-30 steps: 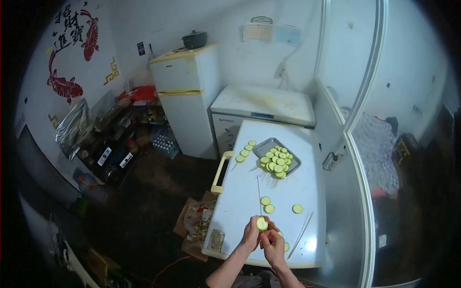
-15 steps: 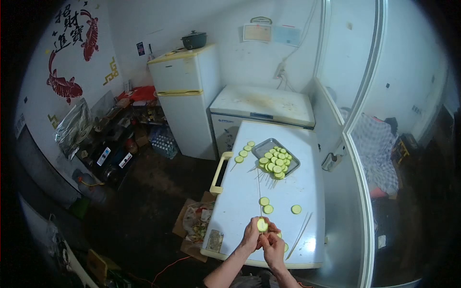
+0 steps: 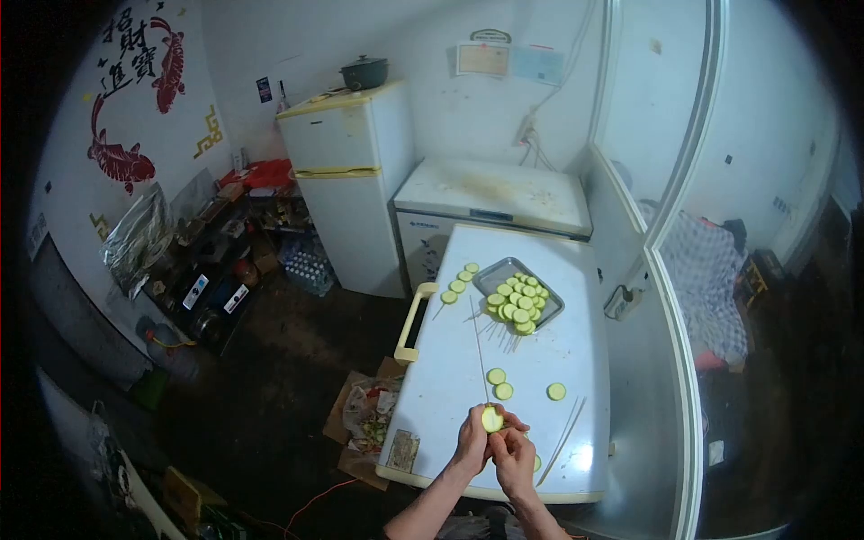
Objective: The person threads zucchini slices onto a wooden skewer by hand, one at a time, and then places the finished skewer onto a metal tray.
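Note:
My left hand (image 3: 470,443) is closed round a pale green zucchini slice (image 3: 492,419), held up on edge over the near part of the table. A long thin wooden skewer (image 3: 480,351) runs from that slice toward the far side. Fingers of my right hand (image 3: 514,462) are pinched at the slice's near edge; what they grip is hidden. Just beyond my hands lie two loose slices (image 3: 500,384), and another slice (image 3: 557,391) sits to the right. Part of a slice (image 3: 537,463) shows beside my right hand. Bare skewers (image 3: 563,441) lie further right.
A metal tray (image 3: 554,310) at the back holds a pile of skewered slices (image 3: 519,301). Left of it lies one skewer of slices (image 3: 457,285). The white table (image 3: 441,387) has a raised handle (image 3: 414,324) on its left. A cardboard box (image 3: 337,414) stands below.
The far end of the skewer has swung to the left. The held slice has turned slightly, and my right fingers have shifted a little at its near edge.

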The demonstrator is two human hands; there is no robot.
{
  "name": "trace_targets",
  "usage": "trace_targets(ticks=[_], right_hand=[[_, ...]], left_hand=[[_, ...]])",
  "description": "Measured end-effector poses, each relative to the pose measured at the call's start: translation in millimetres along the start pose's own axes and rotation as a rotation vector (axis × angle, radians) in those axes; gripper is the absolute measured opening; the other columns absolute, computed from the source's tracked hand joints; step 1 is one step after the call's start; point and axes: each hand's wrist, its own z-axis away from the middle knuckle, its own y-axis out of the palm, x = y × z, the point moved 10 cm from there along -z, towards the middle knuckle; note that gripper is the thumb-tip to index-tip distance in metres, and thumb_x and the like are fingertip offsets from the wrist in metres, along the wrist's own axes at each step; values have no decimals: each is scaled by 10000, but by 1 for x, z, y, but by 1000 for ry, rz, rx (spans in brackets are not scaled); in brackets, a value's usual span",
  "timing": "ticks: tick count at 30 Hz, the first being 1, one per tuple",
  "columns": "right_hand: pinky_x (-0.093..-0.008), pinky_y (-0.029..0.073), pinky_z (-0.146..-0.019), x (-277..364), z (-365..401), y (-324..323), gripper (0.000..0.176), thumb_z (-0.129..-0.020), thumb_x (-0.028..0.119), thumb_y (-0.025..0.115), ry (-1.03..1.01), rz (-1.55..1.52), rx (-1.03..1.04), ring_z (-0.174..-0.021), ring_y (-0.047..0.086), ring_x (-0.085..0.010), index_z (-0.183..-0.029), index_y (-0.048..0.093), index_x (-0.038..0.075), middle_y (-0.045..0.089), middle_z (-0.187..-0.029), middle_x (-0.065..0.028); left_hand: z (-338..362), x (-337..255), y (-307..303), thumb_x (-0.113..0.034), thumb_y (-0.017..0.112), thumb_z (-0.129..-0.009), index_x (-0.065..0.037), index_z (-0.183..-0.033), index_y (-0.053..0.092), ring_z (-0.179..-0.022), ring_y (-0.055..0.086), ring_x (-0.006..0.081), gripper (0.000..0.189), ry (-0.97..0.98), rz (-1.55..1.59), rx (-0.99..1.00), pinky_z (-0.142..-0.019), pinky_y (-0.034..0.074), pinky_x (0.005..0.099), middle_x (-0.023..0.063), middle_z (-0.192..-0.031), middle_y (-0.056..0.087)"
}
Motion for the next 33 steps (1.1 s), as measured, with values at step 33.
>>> trace_targets(ticks=[33], right_hand=[[-229, 340, -505, 22, -4, -37, 308, -1011, 219, 565, 35, -182, -66, -552, 461, -67, -812, 655, 2, 581, -661, -10]], left_hand=[[-6, -14, 20, -334, 293, -1056, -32, -1002, 527, -930, 670, 308, 386, 33, -25, 70, -910, 537, 440, 133, -910, 636]])
